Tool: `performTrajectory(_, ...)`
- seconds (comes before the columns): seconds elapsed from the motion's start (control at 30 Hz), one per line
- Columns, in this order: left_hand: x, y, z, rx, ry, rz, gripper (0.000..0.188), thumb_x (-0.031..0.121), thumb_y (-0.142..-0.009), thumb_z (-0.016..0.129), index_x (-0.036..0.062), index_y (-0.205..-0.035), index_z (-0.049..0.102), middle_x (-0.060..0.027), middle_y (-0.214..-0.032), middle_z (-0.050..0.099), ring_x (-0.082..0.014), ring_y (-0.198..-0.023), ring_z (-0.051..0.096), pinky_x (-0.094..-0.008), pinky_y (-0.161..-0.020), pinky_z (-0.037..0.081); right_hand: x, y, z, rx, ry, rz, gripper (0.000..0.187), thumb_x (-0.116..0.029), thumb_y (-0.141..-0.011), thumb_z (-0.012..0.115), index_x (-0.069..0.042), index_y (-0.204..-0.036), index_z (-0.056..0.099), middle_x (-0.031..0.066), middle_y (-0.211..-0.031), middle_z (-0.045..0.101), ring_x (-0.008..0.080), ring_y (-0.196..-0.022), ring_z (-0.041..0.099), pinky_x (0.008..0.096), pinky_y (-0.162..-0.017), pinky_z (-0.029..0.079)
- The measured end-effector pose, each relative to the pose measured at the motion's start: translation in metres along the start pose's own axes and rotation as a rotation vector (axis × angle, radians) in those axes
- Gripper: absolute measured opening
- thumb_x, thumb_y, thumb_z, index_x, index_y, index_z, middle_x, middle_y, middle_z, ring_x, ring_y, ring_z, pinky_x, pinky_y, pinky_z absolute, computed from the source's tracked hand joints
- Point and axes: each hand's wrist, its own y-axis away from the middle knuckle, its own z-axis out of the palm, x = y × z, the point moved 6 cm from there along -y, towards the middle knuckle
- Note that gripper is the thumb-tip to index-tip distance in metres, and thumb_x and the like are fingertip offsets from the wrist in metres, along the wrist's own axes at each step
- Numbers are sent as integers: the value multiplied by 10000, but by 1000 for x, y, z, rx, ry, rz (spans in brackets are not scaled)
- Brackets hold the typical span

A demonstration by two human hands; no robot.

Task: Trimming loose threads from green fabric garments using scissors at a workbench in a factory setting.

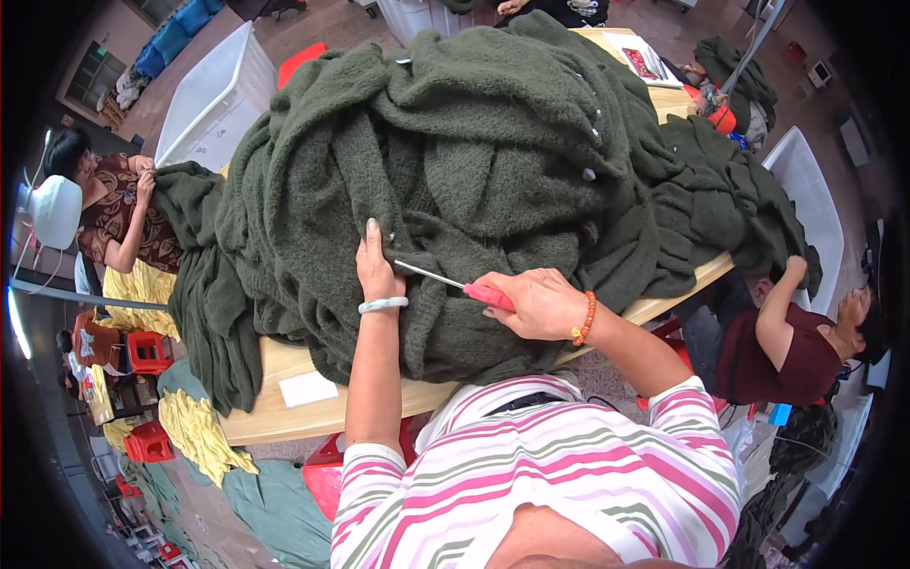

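Centre of frame: right hand (542, 305) gripping red-handled tool (474, 289), its shaft (431, 274) slanting up-left toward left hand (377, 273), pinching green cloth (483, 190).

Head view, from the left member of a side-by-side fisheye pair worn on the person's head. The lens looks steeply down and forward over the striped shirt (531, 465), which spreads across the lower field at closest range. The left hand (377, 275) and right hand (542, 303) lie near the centre, somewhat farther off. The worktop (265, 424), with its heaped dark green fabric (502, 114), occupies the middle ground; a white bin (210, 106) and the floor (806, 106) recede toward the upper rim. Orientation is upright and unmirrored, picture left being the wearer's left. Straight edges bend toward the periphery, where the corners darken to black.
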Motion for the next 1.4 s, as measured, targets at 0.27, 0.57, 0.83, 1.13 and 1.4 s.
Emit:
performTrajectory(0.27, 1, 60, 23, 74, -1347, 636, 809, 142, -720, 772, -45, -1357, 308, -258, -1226, 514, -376, -1150, 514, -398, -1000, 393, 20, 14, -3, 428, -247, -85, 310, -147, -840, 681, -42, -1110, 571, 159, -967, 644, 338, -926, 625, 390, -781, 499)
performTrajectory(0.57, -9, 38, -27, -181, 64, -171, 330, -34, -892, 423, 1, -1196, 548, -101, -1134, 637, -208, -1003, 631, -323, -885, 512, 65, -9, 28, 440, -314, -102, 482, -213, -782, 748, -20, -1182, 562, 156, -1075, 612, 305, -970, 610, 366, -857, 481)
performTrajectory(0.83, 2, 57, -9, 160, -120, -85, 458, 304, -933, 575, 25, -1282, 474, -47, -1189, 591, -210, -1134, 530, -386, -1028, 380, 74, 22, 52, 518, 10, -139, 549, -209, -776, 730, -61, -1257, 511, 135, -1104, 587, 313, -1021, 559, 405, -897, 419)
performTrajectory(1.13, -16, 38, 2, 25, -795, 446, 297, 64, -820, 694, -21, -1093, 615, -60, -1013, 668, -153, -909, 610, -286, -864, 466, 70, 26, 27, 488, -98, -78, 287, -169, -846, 648, -64, -1105, 580, 130, -959, 615, 325, -905, 594, 410, -803, 462)
performTrajectory(1.4, -19, 35, -21, -56, -165, 118, 227, -39, -843, 665, -4, -1067, 653, -74, -1046, 680, -151, -932, 633, -270, -863, 495, 50, 53, 28, 409, -63, -107, 306, -39, -769, 615, -39, -1073, 582, 144, -952, 635, 344, -905, 617, 425, -814, 485)
